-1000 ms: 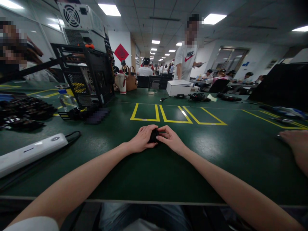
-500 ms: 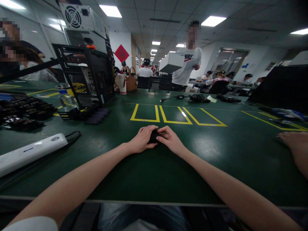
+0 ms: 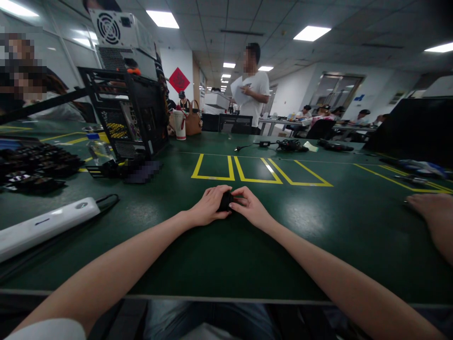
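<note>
A small black object rests on the green table between my hands, its kind hidden by my fingers. My left hand wraps round it from the left, fingers over the top and thumb low at the front. From the right, my right hand has its thumb and forefinger at the object's right side, closed on it in a pinch. Beyond my hands, several yellow tape outlines mark the tabletop.
A white power strip with a dark cable lies left. Behind it are a pile of black parts, a bottle and an open computer case. A coiled cable lies at the back. Another person's hand is at right.
My hands and the black object keep nearly the same pose. In the background, the standing person has moved left and turned, now holding white sheets; a white box sits lower at the left.
</note>
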The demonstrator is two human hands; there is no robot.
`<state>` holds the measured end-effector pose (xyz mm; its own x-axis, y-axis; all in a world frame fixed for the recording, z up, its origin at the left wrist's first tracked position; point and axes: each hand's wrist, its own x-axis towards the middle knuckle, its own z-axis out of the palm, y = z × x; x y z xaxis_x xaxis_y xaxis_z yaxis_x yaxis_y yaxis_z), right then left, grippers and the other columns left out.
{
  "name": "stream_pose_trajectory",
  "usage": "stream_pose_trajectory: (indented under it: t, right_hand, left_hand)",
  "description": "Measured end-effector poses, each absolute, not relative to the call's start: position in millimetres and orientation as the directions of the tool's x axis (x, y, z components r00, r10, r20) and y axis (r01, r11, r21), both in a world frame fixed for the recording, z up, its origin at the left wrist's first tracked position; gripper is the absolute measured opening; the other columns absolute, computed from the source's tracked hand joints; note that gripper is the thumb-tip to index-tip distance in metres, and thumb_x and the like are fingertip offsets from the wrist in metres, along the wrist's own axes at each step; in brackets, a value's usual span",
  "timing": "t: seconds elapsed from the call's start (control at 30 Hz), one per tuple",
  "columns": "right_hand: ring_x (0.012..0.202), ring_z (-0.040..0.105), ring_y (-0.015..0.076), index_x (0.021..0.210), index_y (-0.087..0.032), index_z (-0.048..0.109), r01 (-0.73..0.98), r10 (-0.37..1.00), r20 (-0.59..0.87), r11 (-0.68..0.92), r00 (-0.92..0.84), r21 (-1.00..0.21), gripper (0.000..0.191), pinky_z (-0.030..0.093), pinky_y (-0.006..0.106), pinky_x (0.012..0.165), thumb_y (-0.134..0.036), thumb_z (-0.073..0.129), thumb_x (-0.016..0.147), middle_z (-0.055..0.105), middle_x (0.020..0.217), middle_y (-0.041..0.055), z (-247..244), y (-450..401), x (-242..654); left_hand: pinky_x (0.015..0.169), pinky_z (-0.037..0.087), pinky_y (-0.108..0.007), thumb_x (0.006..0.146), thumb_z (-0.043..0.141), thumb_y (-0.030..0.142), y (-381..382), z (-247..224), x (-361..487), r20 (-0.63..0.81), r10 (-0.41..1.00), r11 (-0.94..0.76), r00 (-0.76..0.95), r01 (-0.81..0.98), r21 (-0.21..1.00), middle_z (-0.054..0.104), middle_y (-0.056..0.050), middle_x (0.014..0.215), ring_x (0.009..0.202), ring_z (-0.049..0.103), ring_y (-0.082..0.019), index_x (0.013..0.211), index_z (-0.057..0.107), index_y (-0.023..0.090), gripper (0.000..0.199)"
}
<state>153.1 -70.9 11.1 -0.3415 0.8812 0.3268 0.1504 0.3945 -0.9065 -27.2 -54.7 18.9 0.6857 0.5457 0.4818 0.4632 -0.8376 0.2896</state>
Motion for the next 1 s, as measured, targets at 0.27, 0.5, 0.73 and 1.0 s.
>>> stream_pose_trajectory:
  t: [0.27, 0.5, 0.73, 1.0]
  right_hand:
    - [0.096, 0.053, 0.0161, 0.092, -0.023, 0.047, 0.089, 0.862, 0.332, 0.393, -0.384, -0.915, 0.027, 0.046, 0.034, 0.083, -0.023, 0.060, 0.068, 0.050, 0.100, 0.0006, 13.3, -73.0, 153.5]
    - [0.092, 0.055, 0.0154, 0.092, -0.021, 0.048, 0.138, 0.879, 0.334, 0.398, -0.341, -0.907, 0.023, 0.045, 0.035, 0.083, -0.025, 0.057, 0.071, 0.051, 0.095, 0.0006, 13.0, -71.6, 151.6]
    - [0.096, 0.054, 0.0174, 0.097, -0.021, 0.046, 0.163, 0.886, 0.272, 0.352, -0.375, -0.922, 0.027, 0.045, 0.037, 0.084, -0.027, 0.055, 0.073, 0.051, 0.103, 0.0025, 13.6, -72.9, 152.4]
    - [0.101, 0.051, 0.0165, 0.095, -0.022, 0.044, 0.102, 0.870, 0.320, 0.382, -0.376, -0.919, 0.033, 0.043, 0.036, 0.088, -0.018, 0.060, 0.067, 0.050, 0.102, 0.0019, 10.3, -72.6, 154.0]
  left_hand:
    - [0.093, 0.029, -0.041, 0.071, 0.055, 0.031, -53.5, 16.7, -26.0, 0.494, 0.546, -0.836, 0.676, 0.478, 0.270, 0.040, -0.010, 0.117, 0.111, 0.038, -0.023, 0.119, 0.023, 0.020, 0.059]
    - [0.094, 0.028, -0.042, 0.072, 0.054, 0.032, -55.9, 20.4, -28.1, 0.474, 0.558, -0.829, 0.681, 0.484, 0.280, 0.039, -0.010, 0.118, 0.110, 0.038, -0.023, 0.120, 0.022, 0.019, 0.059]
    - [0.095, 0.028, -0.043, 0.073, 0.054, 0.032, -57.6, 23.2, -28.2, 0.460, 0.558, -0.830, 0.691, 0.476, 0.291, 0.039, -0.010, 0.119, 0.111, 0.038, -0.023, 0.120, 0.023, 0.019, 0.057]
    - [0.093, 0.029, -0.044, 0.071, 0.055, 0.031, -54.4, 18.3, -27.3, 0.474, 0.564, -0.825, 0.676, 0.478, 0.301, 0.039, -0.010, 0.119, 0.112, 0.038, -0.024, 0.120, 0.022, 0.021, 0.060]
